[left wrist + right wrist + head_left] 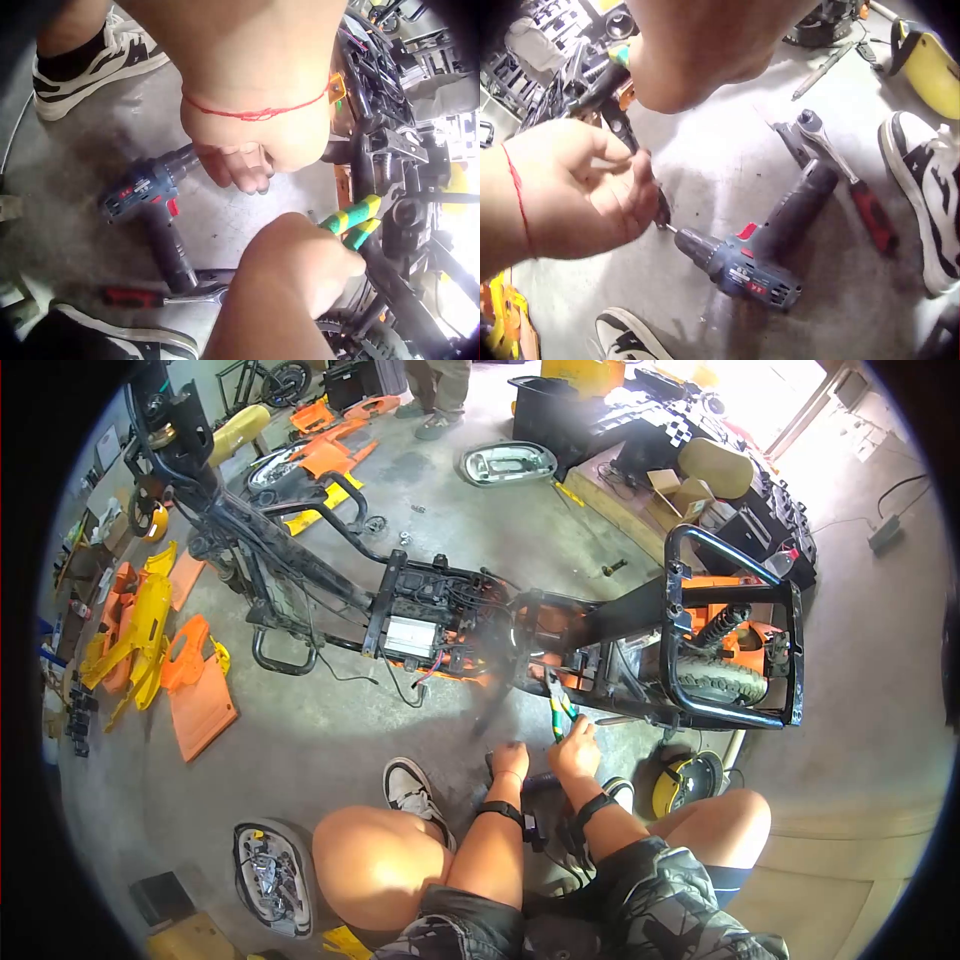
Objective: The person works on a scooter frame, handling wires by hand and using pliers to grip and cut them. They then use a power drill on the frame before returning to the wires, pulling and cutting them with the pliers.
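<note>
My right hand [575, 752] grips green-and-yellow handled pliers [557, 710], their metal jaws up against the near side of the black scooter-like frame [585, 705]. The handles [352, 221] also show past that hand in the left wrist view. Beside it, my left hand [592, 187] is turned partly palm up with its fingers loosely curled, and nothing shows in it. Below the hands, a dark blue cordless drill [742, 262] lies on the floor, its bit pointing toward the left hand. A ratchet wrench [847, 172] with a red-and-black handle lies next to the drill.
A yellow helmet-like shell [688, 785] rests on the floor at the right. Orange panels [200, 695] and yellow panels [140, 620] lie at the left. A grey tray-like shell [272, 880] with small parts sits near my left knee. Another person's legs [437, 390] stand at the back.
</note>
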### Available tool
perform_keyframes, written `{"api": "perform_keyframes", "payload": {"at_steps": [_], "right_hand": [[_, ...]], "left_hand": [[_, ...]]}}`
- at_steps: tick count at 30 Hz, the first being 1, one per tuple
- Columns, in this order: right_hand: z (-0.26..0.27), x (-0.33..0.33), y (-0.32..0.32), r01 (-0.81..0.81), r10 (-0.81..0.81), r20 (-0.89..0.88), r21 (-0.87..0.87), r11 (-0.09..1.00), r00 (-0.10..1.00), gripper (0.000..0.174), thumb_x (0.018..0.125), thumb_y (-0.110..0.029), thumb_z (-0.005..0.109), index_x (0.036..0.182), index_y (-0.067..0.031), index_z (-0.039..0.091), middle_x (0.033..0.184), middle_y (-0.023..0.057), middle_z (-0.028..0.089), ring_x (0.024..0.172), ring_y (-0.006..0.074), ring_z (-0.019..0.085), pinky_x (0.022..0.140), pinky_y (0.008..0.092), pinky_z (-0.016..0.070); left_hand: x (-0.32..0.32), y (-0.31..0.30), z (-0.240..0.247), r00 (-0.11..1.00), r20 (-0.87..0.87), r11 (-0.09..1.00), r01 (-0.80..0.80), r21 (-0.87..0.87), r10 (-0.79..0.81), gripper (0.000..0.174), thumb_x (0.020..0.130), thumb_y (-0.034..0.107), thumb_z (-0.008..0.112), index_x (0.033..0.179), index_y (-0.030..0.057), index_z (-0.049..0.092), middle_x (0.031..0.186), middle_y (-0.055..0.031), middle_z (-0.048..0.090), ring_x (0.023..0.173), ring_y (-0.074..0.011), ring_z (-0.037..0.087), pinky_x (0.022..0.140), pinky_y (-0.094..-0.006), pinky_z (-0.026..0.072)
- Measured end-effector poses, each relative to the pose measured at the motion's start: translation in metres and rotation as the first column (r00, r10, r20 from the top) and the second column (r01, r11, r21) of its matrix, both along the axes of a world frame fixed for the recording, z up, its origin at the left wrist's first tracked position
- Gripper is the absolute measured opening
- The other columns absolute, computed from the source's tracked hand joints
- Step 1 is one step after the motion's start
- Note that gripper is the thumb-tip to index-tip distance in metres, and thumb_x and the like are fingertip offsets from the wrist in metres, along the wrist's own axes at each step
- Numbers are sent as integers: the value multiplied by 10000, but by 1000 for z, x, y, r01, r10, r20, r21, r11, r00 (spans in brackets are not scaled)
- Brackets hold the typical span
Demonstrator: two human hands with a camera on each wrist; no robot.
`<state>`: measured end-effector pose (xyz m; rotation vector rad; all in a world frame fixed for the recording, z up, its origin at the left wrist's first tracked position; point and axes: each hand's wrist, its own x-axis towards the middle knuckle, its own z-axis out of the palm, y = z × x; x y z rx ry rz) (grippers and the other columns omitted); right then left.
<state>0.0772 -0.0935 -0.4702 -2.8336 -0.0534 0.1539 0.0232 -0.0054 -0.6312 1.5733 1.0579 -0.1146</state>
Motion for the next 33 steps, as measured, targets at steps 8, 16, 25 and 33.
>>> {"api": "perform_keyframes", "payload": {"at_steps": [8, 16, 25, 33], "right_hand": [[-34, -10, 5, 7, -8, 4, 179, 984, 1000, 607, 777, -76, 592, 1293, 69, 307, 1154, 338, 500, 1036, 526, 559, 869, 546, 486], [-9, -9, 5, 13, -3, -82, 124, 992, 997, 695, 785, -120, 637, 1365, 63, 300, 1197, 309, 516, 1081, 481, 557, 900, 520, 485], [55, 0, 11, -7, -45, -236, -216, 976, 971, 898, 788, -228, 727, 1512, -45, 228, 1354, 174, 469, 1273, 356, 476, 1011, 577, 387], [73, 4, 18, -12, -59, -208, -325, 946, 976, 951, 793, -239, 737, 1549, -114, 175, 1466, 166, 383, 1371, 373, 364, 1050, 705, 272]], "left_hand": [[-16, 18, 48, 989, -78, 991, 118, -60, -123, 351, 880, 291, 514, 986, 14, 702, 1041, -249, 682, 1032, -424, 632, 922, -468, 491], [8, -7, 97, 982, -84, 985, 171, 26, -168, 333, 865, 281, 519, 998, 39, 706, 1058, -235, 687, 1046, -407, 637, 923, -456, 496], [12, -26, 97, 981, -51, 972, 179, -150, -189, 350, 859, 278, 534, 1009, 11, 703, 1070, -258, 682, 1060, -396, 641, 939, -452, 490], [18, -26, 102, 982, 3, 974, 190, -120, -191, 364, 858, 275, 532, 1038, 4, 697, 1097, -267, 668, 1079, -415, 624, 956, -454, 484]]}}
